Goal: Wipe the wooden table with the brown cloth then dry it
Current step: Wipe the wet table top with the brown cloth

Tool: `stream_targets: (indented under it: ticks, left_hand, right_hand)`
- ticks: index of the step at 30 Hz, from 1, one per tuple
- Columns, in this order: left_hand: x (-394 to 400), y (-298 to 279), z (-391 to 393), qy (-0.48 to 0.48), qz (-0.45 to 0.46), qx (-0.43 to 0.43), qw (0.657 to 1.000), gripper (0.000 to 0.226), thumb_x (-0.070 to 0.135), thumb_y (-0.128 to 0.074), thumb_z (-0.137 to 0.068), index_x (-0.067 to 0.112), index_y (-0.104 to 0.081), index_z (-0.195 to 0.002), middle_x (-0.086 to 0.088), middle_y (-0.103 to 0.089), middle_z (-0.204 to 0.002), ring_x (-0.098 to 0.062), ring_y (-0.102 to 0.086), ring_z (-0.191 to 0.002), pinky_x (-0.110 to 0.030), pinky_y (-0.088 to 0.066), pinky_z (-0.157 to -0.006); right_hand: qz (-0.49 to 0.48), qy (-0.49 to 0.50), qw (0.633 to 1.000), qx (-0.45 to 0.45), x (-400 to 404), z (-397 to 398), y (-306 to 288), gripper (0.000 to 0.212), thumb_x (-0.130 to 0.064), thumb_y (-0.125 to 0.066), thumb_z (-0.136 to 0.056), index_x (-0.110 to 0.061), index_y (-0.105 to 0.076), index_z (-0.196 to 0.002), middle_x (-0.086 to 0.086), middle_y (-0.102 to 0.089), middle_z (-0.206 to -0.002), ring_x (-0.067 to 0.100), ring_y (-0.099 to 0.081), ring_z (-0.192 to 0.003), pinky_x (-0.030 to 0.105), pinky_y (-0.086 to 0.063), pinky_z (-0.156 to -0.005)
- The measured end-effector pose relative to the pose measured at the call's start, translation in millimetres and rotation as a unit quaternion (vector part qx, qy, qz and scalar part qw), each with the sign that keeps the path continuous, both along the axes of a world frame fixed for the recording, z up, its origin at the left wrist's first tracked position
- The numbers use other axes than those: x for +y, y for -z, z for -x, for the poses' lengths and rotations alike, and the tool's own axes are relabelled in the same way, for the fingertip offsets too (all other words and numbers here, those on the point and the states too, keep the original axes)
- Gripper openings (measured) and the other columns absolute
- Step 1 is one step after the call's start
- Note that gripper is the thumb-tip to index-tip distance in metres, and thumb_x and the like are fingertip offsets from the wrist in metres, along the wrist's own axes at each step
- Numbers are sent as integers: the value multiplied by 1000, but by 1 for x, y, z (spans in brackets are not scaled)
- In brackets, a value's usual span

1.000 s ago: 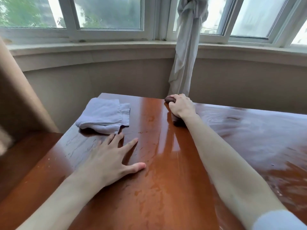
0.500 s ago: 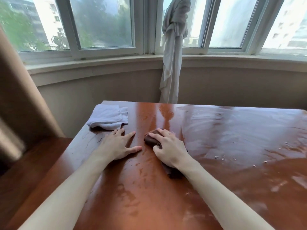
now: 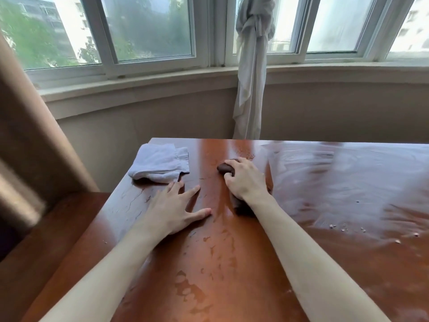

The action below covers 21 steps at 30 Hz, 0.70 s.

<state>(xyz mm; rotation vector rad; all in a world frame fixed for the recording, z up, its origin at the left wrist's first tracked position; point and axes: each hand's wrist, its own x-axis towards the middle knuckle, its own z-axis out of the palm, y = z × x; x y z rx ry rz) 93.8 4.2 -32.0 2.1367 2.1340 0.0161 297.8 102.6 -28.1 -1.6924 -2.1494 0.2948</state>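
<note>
Since half a second ago, our right hand (image 3: 246,180) has pushed the brown cloth (image 3: 226,168) farther up the wooden table (image 3: 232,275), away from us and toward the window side, while our left hand (image 3: 173,209) has stayed planted in much the same spot. We curl the right fingers over the bunched cloth and press it to the wet, glossy top; a dark end of it pokes out past our fingertips and another end shows under the wrist. We rest the left hand flat on the wood, fingers spread wide, thumb out to the side, holding nothing. Just beyond those fingertips, a folded pale grey cloth (image 3: 160,162) lies near the table's far left corner. Water streaks and beads cover the surface before us, and small crumbs (image 3: 343,227) dot the right side. A knotted grey curtain (image 3: 251,73) hangs at the window (image 3: 148,26) behind the table.
</note>
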Motion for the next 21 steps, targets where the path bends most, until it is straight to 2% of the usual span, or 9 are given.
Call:
stream_targets:
  ticks: [3, 6, 7, 9, 13, 16, 19, 21]
  left_hand:
    - [0, 2, -1, -1, 0, 2, 1000, 102, 100, -19, -64, 54, -16, -155, 1, -17, -167, -22, -11, -154, -46, -23, -120]
    - [4, 4, 2, -2, 5, 7, 1000, 101, 102, -16, -62, 58, -10, -154, 6, -12, -168, -19, -6, -154, -45, -22, -120]
    - [4, 5, 3, -3, 7, 7, 1000, 101, 102, -15, -62, 60, -8, -153, 8, -10, -168, -18, -5, -154, -45, -22, -121]
    - [4, 6, 3, -4, 13, 3, 1000, 100, 103, -16, -62, 62, -4, -152, 10, -7, -168, -16, -1, -155, -45, -21, -122]
    - [7, 4, 3, -13, 15, -3, 1000, 98, 103, -20, -61, 64, -5, -151, 11, -7, -168, -16, -4, -155, -46, -22, -122]
    - [6, 2, 2, -21, 22, -2, 1000, 100, 104, -21, -60, 64, -8, -150, 12, -10, -167, -16, -8, -154, -48, -29, -119]
    - [6, 0, 2, -22, 24, -6, 999, 103, 104, -20, -59, 60, -12, -152, 10, -13, -167, -17, -10, -154, -48, -29, -119]
    - [6, 0, 1, -19, 24, -5, 1000, 105, 103, -20, -59, 57, -15, -153, 7, -14, -167, -18, -11, -154, -47, -28, -120]
  right_hand:
    - [-17, -60, 998, -14, 41, 30, 5, 51, -35, -50, -90, -38, -56, -141, -2, -49, -151, 24, -42, -139, 46, -41, -107]
    - [11, -205, 979, 1, 75, 34, 4, 54, -37, -51, -82, -51, -58, -134, -17, -53, -146, 14, -49, -132, 34, -39, -98]
    - [22, -225, 974, 1, 92, 29, 1, 53, -36, -52, -82, -53, -58, -133, -18, -54, -145, 13, -50, -131, 30, -37, -98]
    - [20, -185, 983, 12, 131, 13, -3, 50, -33, -54, -86, -51, -60, -133, -15, -57, -142, 17, -52, -130, 29, -38, -105]
    - [10, -23, 999, 26, 175, -11, 2, 48, -33, -48, -91, -44, -60, -136, -4, -57, -140, 26, -52, -129, 44, -45, -106]
    - [-1, -27, 1000, 7, 154, -15, 7, 51, -36, -45, -91, -42, -56, -140, -5, -54, -140, 24, -48, -133, 47, -45, -106]
    - [10, -52, 999, 2, 106, -24, 8, 53, -35, -47, -92, -42, -53, -144, -5, -44, -155, 21, -39, -143, 47, -36, -115]
    - [17, -55, 998, -2, 64, -31, 7, 54, -36, -48, -93, -42, -50, -147, -6, -37, -161, 19, -33, -147, 47, -33, -116]
